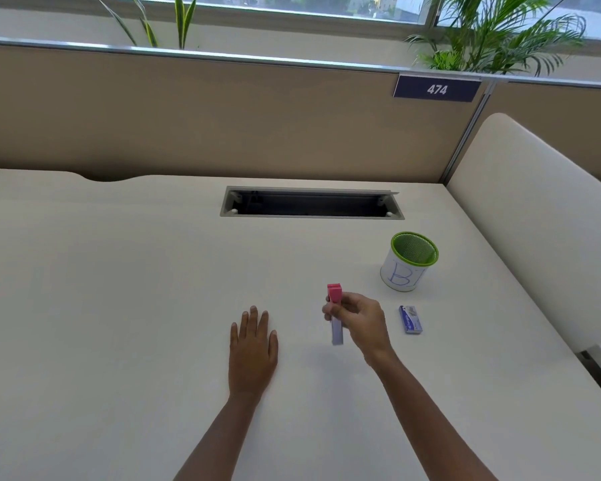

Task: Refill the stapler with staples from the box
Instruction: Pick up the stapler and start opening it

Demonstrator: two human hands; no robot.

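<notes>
A small stapler (335, 308) with a pink top end and a pale lilac lower end is held a little above the white desk (118, 289), roughly upright. My right hand (359, 322) is closed around its middle, fingers hiding part of the body. The blue staple box (410, 319) lies flat on the desk just right of that hand, its far end open with grey staples showing. My left hand (254, 345) rests flat on the desk, palm down, fingers spread, holding nothing, to the left of the stapler.
A green-rimmed mesh pen cup (409, 261) marked with blue letters stands behind the staple box. A recessed cable slot (311, 203) sits at the desk's back middle. A beige partition with a "474" sign rises behind; a cream side panel (521, 220) bounds the right.
</notes>
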